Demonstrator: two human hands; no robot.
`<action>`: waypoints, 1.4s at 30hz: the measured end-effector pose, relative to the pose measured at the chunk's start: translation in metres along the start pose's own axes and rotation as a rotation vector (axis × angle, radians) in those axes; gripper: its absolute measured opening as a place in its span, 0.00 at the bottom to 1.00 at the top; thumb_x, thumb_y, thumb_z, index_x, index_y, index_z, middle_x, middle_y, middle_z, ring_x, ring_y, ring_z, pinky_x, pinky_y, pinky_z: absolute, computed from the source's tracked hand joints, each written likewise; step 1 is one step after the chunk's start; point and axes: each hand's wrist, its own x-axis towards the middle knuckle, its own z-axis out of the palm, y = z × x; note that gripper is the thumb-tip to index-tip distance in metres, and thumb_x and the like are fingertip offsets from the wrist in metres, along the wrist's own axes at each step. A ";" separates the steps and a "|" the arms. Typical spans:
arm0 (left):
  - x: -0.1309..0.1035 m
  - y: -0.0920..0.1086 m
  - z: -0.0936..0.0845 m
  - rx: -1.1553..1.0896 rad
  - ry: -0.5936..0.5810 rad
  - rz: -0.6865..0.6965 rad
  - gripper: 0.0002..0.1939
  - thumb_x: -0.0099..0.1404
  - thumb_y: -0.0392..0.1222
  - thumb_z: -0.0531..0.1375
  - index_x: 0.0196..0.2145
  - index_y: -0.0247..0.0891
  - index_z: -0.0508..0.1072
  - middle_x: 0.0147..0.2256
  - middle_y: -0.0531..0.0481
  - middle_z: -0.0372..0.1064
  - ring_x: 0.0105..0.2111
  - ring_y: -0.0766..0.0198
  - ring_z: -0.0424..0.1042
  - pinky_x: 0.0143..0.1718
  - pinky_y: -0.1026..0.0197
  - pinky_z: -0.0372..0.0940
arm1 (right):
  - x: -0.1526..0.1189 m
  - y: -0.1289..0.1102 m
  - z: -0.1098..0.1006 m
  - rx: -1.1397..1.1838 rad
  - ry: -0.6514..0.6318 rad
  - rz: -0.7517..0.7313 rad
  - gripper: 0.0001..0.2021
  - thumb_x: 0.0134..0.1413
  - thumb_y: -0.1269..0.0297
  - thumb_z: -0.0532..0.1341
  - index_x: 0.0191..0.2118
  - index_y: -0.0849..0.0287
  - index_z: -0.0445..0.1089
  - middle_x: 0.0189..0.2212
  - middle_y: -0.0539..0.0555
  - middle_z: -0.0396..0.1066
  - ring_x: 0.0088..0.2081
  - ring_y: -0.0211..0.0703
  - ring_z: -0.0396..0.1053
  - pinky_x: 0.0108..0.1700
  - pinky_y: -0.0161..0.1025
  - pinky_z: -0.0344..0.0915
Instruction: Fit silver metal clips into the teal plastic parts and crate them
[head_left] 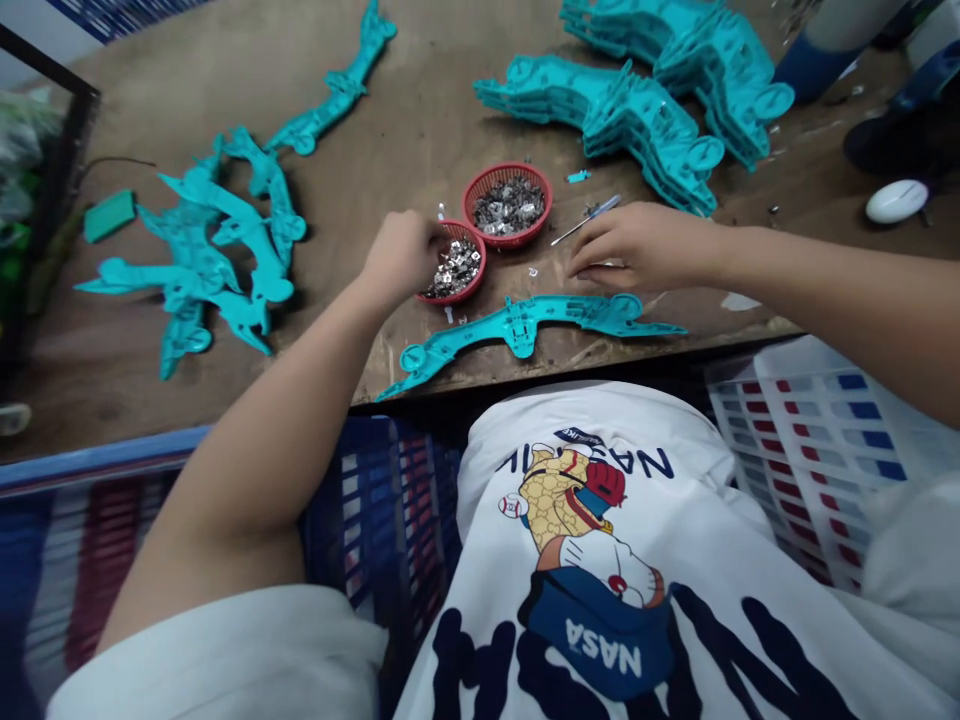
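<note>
My left hand (401,258) reaches into the smaller red basket (480,268), which holds small metal clips. Its fingers are bent together, and the fingertips are hidden among the clips. Above the table, to the right, my right hand (637,245) hovers with fingers loosely curved and slightly apart; I see nothing plainly held in them. A thin screwdriver-like tool (598,209) lies just beyond its fingers. Nearest to me, a long curved turquoise plastic part (521,325) lies along the table edge below both hands. One loose clip (533,272) rests between the hands.
A larger red basket (545,212) of metal pieces touches the smaller one. Stacked turquoise parts (630,125) stand at the back right; a loose heap of them (202,250) lies at left. Plastic crates (795,450) stand below the wooden table (427,110).
</note>
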 end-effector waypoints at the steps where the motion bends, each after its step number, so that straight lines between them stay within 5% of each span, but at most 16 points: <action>1: 0.001 0.000 0.003 -0.160 0.073 -0.014 0.21 0.82 0.39 0.58 0.59 0.35 0.90 0.53 0.33 0.91 0.55 0.41 0.89 0.67 0.39 0.82 | 0.004 -0.009 -0.006 -0.019 0.011 0.020 0.25 0.93 0.47 0.59 0.63 0.55 0.93 0.56 0.53 0.89 0.58 0.50 0.87 0.66 0.48 0.80; 3: 0.001 0.005 0.010 -0.536 0.209 -0.037 0.14 0.81 0.39 0.62 0.56 0.38 0.87 0.45 0.38 0.90 0.46 0.46 0.90 0.60 0.41 0.87 | 0.016 -0.027 -0.019 -0.042 0.068 0.092 0.22 0.92 0.53 0.61 0.68 0.55 0.91 0.58 0.58 0.90 0.59 0.54 0.88 0.66 0.49 0.80; 6: -0.004 0.021 0.018 -0.943 0.256 0.052 0.13 0.81 0.43 0.71 0.60 0.43 0.81 0.39 0.47 0.87 0.39 0.54 0.89 0.50 0.49 0.89 | 0.041 -0.046 -0.035 -0.052 0.156 0.169 0.24 0.90 0.58 0.62 0.78 0.52 0.86 0.62 0.61 0.90 0.62 0.58 0.88 0.67 0.51 0.81; 12: -0.026 0.050 0.023 -1.110 0.174 0.153 0.25 0.80 0.55 0.81 0.61 0.49 0.75 0.34 0.55 0.82 0.30 0.59 0.84 0.33 0.61 0.80 | 0.077 -0.052 -0.023 -0.009 0.112 0.009 0.21 0.94 0.56 0.60 0.74 0.50 0.88 0.69 0.61 0.86 0.68 0.58 0.84 0.71 0.53 0.81; 16: -0.038 0.054 0.021 -1.042 0.108 0.161 0.25 0.80 0.52 0.79 0.66 0.47 0.79 0.32 0.54 0.81 0.25 0.60 0.79 0.27 0.61 0.74 | 0.080 -0.051 -0.011 0.079 0.043 0.026 0.17 0.93 0.59 0.64 0.67 0.55 0.92 0.61 0.62 0.89 0.63 0.59 0.87 0.69 0.55 0.81; 22: -0.044 0.058 0.013 -0.904 0.013 0.198 0.30 0.79 0.50 0.76 0.74 0.49 0.81 0.36 0.50 0.84 0.30 0.54 0.82 0.29 0.52 0.79 | 0.083 -0.054 -0.013 0.302 0.006 0.254 0.14 0.77 0.61 0.73 0.60 0.46 0.95 0.53 0.56 0.93 0.55 0.59 0.88 0.62 0.51 0.83; 26: -0.052 0.067 0.007 -0.737 -0.059 0.168 0.35 0.85 0.53 0.70 0.84 0.47 0.73 0.41 0.48 0.87 0.36 0.54 0.83 0.42 0.47 0.85 | 0.087 -0.065 -0.013 0.307 -0.051 0.329 0.14 0.74 0.64 0.69 0.54 0.47 0.95 0.49 0.55 0.94 0.53 0.57 0.87 0.60 0.51 0.83; 29: -0.052 0.066 0.000 -0.566 -0.004 0.181 0.38 0.87 0.50 0.66 0.88 0.44 0.69 0.46 0.47 0.90 0.41 0.52 0.86 0.53 0.41 0.87 | 0.088 -0.069 -0.016 0.231 -0.047 0.334 0.18 0.75 0.63 0.65 0.56 0.49 0.94 0.52 0.56 0.93 0.52 0.56 0.86 0.65 0.53 0.80; 32: -0.045 0.054 -0.007 -0.184 0.098 0.148 0.35 0.83 0.38 0.62 0.83 0.40 0.78 0.56 0.45 0.93 0.55 0.47 0.90 0.70 0.36 0.83 | 0.086 -0.057 -0.020 0.151 -0.062 0.383 0.21 0.73 0.56 0.69 0.63 0.50 0.93 0.58 0.59 0.93 0.55 0.62 0.84 0.69 0.58 0.78; 36: -0.038 0.040 -0.007 0.200 -0.032 0.044 0.28 0.80 0.31 0.63 0.72 0.37 0.88 0.65 0.42 0.92 0.68 0.43 0.88 0.78 0.35 0.79 | 0.074 -0.020 -0.016 0.267 -0.301 0.390 0.23 0.72 0.48 0.75 0.65 0.52 0.93 0.52 0.61 0.92 0.54 0.65 0.83 0.64 0.58 0.78; 39: -0.036 0.041 -0.003 0.245 0.031 0.217 0.28 0.80 0.28 0.61 0.72 0.31 0.88 0.74 0.34 0.86 0.75 0.40 0.84 0.79 0.34 0.78 | 0.066 0.008 -0.005 0.343 -0.497 0.341 0.26 0.76 0.43 0.76 0.64 0.58 0.92 0.49 0.59 0.90 0.53 0.57 0.83 0.61 0.51 0.73; 42: -0.051 0.056 -0.004 0.038 0.111 0.513 0.28 0.80 0.32 0.58 0.67 0.34 0.91 0.64 0.35 0.92 0.64 0.42 0.91 0.70 0.39 0.84 | 0.062 0.020 0.006 0.350 -0.580 0.285 0.25 0.77 0.44 0.76 0.63 0.61 0.90 0.48 0.56 0.88 0.52 0.53 0.81 0.59 0.48 0.70</action>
